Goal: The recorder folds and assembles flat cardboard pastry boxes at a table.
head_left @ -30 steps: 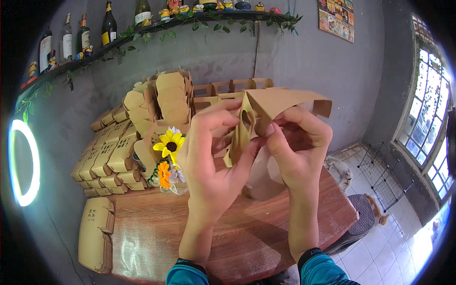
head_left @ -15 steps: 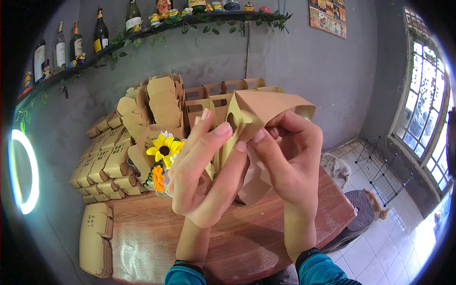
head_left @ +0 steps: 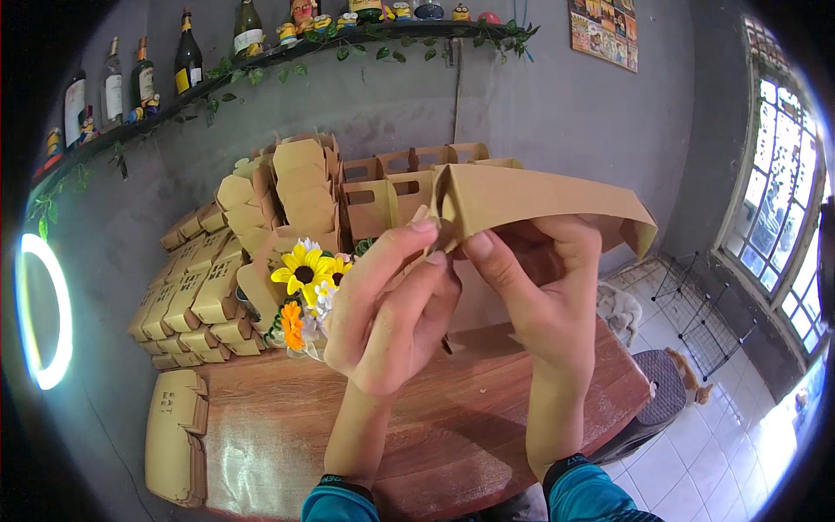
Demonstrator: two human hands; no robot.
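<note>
Above the table I hold a partly folded brown cardboard box point(head_left: 539, 193), tilted in the air. My right hand point(head_left: 548, 304) grips its lower edge, thumb in front near the left corner and the other fingers reaching behind the panel. At that same corner my left hand point(head_left: 391, 304) pinches the narrow end of the box, where a folded flap shows; its fingers are bent and closed. The inside of the box is mostly hidden by my right hand.
Flat cardboard blanks point(head_left: 174, 435) are stacked at the wooden table's point(head_left: 287, 426) left end. Folded boxes point(head_left: 187, 291) and carriers with handle holes point(head_left: 370, 204) pile up at the back. Artificial flowers point(head_left: 304, 274) stand near my left hand. A stool point(head_left: 657, 387) is at the right.
The box has turned so its long panel now stretches farther right. My left fingers have drawn closer together at its corner, and my right hand has shifted slightly right.
</note>
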